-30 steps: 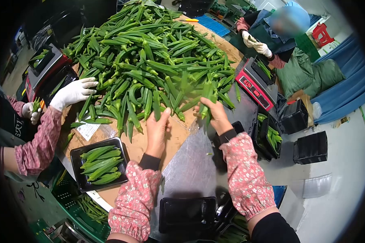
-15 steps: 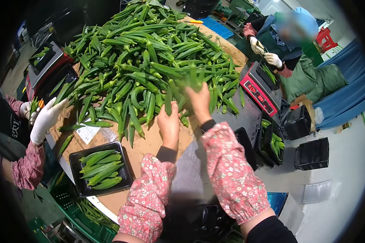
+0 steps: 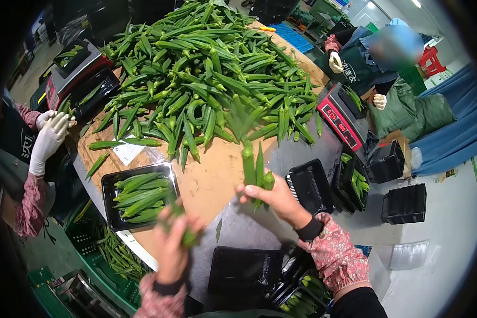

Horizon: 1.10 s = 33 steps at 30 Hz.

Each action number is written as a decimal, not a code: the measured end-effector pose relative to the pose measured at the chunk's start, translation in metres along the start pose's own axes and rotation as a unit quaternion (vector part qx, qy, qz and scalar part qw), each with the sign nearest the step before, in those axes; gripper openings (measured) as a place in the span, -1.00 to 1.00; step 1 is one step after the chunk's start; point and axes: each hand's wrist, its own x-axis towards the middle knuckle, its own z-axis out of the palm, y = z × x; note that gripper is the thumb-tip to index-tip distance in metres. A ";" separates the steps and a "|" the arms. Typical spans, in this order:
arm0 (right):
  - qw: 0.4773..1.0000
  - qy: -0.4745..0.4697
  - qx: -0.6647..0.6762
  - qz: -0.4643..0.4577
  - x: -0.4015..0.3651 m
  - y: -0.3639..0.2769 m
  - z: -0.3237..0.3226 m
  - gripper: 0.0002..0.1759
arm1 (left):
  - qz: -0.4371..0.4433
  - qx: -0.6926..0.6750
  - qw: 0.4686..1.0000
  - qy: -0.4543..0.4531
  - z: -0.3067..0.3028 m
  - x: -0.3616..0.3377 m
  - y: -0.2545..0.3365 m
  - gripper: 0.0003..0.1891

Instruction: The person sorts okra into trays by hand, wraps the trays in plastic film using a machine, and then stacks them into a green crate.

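A large heap of okra pods [image 3: 196, 79] covers the far part of the table. Several upright okra pods [image 3: 249, 164] are in my right hand [image 3: 275, 200], fingers closed round their lower ends, over the bare metal of the tabletop. My left hand [image 3: 172, 246] is smeared by motion beside the near right corner of a black tray [image 3: 111, 183]; a green okra pod [image 3: 190, 237] shows between its fingers. Inside that tray, okra pods [image 3: 143, 199] lie side by side.
Black trays [image 3: 308, 185] lie right of my right hand and at the near edge [image 3: 244, 267]. A red scale [image 3: 338, 124] stands at right. A gloved co-worker's hand [image 3: 47, 140] holds okra at left; another person's gloved hand [image 3: 335, 62] is at upper right. A green crate [image 3: 98, 270] sits below.
Both hands have drawn back from the heap: my left down and left toward the okra tray, my right nearer with pods. The far-right person's hands have moved apart.
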 end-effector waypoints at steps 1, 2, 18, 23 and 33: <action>0.999 0.025 -0.027 -0.015 0.006 0.005 -0.013 -0.67 | -0.011 0.070 0.997 0.025 -0.035 -0.022 0.017 -0.54; 0.997 0.050 -0.053 -0.029 0.014 0.010 -0.028 -0.68 | 0.003 0.204 0.977 0.057 -0.072 -0.041 0.031 -0.52; 0.942 0.296 -0.020 -0.157 0.159 0.028 -0.058 -0.68 | 0.008 0.279 0.960 0.037 -0.079 -0.056 0.020 -0.77; 0.981 0.097 0.158 -0.052 0.046 -0.005 -0.049 -0.69 | 0.129 0.498 0.771 -0.376 -0.024 -0.069 -0.033 -0.64; 0.994 -0.040 0.100 0.031 -0.076 0.009 -0.024 -0.55 | 0.315 0.654 0.567 -0.389 -0.038 -0.088 -0.091 -0.65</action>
